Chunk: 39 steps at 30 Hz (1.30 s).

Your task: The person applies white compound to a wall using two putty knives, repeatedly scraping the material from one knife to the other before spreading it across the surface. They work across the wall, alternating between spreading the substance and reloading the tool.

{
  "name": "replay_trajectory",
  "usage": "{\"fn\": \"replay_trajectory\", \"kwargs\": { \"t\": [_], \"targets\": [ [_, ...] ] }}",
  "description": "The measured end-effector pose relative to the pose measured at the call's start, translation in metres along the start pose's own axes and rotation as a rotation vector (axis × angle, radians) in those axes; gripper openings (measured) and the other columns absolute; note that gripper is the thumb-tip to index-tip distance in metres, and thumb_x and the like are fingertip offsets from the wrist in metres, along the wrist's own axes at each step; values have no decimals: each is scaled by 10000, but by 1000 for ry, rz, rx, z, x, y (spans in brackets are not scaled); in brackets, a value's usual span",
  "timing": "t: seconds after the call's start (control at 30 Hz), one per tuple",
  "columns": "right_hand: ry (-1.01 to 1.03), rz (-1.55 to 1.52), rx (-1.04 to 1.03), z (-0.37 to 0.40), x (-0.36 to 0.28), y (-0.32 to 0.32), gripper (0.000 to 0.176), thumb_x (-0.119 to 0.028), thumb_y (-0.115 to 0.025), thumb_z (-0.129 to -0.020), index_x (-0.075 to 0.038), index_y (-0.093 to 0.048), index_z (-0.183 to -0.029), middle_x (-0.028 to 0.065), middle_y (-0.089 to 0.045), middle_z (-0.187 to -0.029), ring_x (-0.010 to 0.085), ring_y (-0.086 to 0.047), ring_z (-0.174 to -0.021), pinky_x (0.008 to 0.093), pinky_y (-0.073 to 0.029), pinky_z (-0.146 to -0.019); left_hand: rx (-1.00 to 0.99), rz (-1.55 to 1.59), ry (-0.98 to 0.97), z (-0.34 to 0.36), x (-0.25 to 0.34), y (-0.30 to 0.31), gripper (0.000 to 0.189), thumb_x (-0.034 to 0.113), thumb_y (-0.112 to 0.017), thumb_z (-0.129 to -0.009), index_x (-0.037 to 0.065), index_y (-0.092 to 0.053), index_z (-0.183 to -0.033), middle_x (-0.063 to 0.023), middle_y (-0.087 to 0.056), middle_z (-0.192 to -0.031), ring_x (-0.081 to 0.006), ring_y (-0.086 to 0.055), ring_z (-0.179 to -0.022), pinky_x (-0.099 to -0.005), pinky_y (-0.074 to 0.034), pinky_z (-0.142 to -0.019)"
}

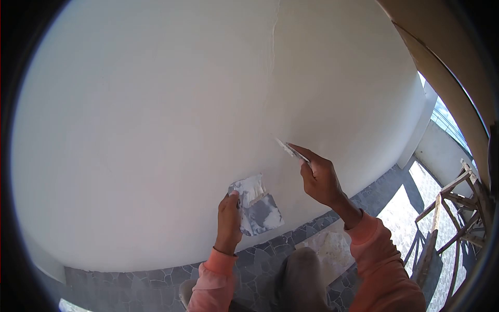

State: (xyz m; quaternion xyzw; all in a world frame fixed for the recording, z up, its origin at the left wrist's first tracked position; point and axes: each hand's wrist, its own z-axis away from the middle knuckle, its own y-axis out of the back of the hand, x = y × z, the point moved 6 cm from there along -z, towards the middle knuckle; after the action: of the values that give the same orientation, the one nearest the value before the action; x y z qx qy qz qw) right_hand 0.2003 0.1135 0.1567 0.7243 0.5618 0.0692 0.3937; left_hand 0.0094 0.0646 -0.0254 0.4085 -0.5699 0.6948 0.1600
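Note:
My left hand (227, 216) grips the edge of a flat grey board (260, 214) smeared with white putty (252, 187), thickest along its upper part. Higher and to the right, my right hand (323, 181) is closed around a putty knife (292, 150), its blade pointing up and left with white putty on it. The blade tip is right at the pale wall (171, 130) in this view. Above it, a thin raised line of filler (272, 47) runs up the wall to the top of the view.
Dark stone paving (130, 283) runs along the wall's foot. A stained board (327, 247) lies on the floor by my knee (301, 275). A rough wooden trestle (457, 208) stands at the right, before a low wall (442, 148). A brown panel (442, 57) slants across the upper right.

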Motion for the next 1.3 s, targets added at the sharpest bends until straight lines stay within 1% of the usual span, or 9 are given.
{"fn": "replay_trajectory", "kwargs": {
  "t": [0.03, 0.07, 0.2, 0.4, 0.47, 0.5, 0.53, 0.77, 1.3],
  "targets": [
    [-264, -105, -127, 5, 8, 6, 406, -30, -511, -989, -40, -577, -1389, 93, -705, -916, 119, -608, -705, 298, -515, -672, 5, 11, 8, 1, 2, -2, 285, 255, -492, -1060, 6, -621, -1016, -48, -650, -940, -132, -637, -772, -286, -535, -683],
    [-137, -175, -68, 6, 6, 11, 345, -71, -520, -1013, -18, -605, -1344, 15, -636, -750, 56, -456, -610, 252, -423, -588, -6, 25, 21, 3, 2, -5, 290, 249, -485, -1063, -3, -622, -1025, -56, -656, -948, -136, -647, -789, -290, -543, -694],
    [-307, -240, -299, 11, 4, 16, 311, -110, -553, -1019, 1, -609, -1305, 19, -685, -871, 72, -550, -763, 256, -475, -727, -54, 56, 27, 6, 6, -10, 309, 225, -456, -1072, -35, -622, -1076, -91, -677, -1000, -160, -681, -846, -309, -569, -731],
    [-233, -195, -298, 33, -13, 8, 406, -76, -488, -1035, -36, -530, -1436, 16, -667, -833, 68, -522, -740, 267, -464, -715, -99, 156, 128, 9, 4, -16, 364, 220, -403, -1083, -66, -571, -1234, -149, -676, -1122, -221, -711, -937, -359, -599, -811],
    [34, -196, -339, 38, -43, -1, 635, 109, -475, -912, -71, -442, -1520, 137, -668, -1218, 225, -640, -1080, 366, -515, -955, -138, 237, 183, 11, 1, -20, 388, 220, -389, -1086, -73, -539, -1290, -171, -671, -1159, -248, -713, -972, -381, -603, -841],
    [377, -189, -250, 43, -59, -4, 735, 174, -487, -844, -81, -421, -1531, 175, -615, -1387, 301, -625, -1259, 412, -501, -1069, -153, 269, 209, 15, 3, -25, 398, 221, -385, -1087, -77, -522, -1313, -181, -669, -1176, -261, -712, -989, -392, -603, -854],
    [444, -190, -388, 46, -62, -9, 880, 238, -538, -727, -84, -394, -1533, 186, -419, -1584, 377, -413, -1466, 478, -382, -1210, -169, 305, 237, 18, 3, -27, 411, 222, -381, -1088, -81, -506, -1336, -191, -666, -1192, -274, -711, -1006, -403, -603, -868],
    [778, 14, -421, 66, -69, -42, 610, 61, -650, -877, -34, -443, -1443, 213, -470, -1529, 367, -490, -1407, 502, -427, -1186, -407, 547, 238, 15, -2, -29, 393, 251, -422, -1097, -54, -538, -1316, -170, -686, -1154, -282, -705, -1037, -417, -598, -909],
    [547, 478, -499, 74, 39, -11, 618, 179, -543, -826, 21, -512, -1423, 207, -513, -1505, 343, -500, -1406, 461, -446, -1166, -153, 187, 77, 10, -2, -15, 374, 233, -452, -1080, -72, -586, -1251, -135, -706, -1090, -215, -719, -927, -349, -608, -795]
  ]
}}
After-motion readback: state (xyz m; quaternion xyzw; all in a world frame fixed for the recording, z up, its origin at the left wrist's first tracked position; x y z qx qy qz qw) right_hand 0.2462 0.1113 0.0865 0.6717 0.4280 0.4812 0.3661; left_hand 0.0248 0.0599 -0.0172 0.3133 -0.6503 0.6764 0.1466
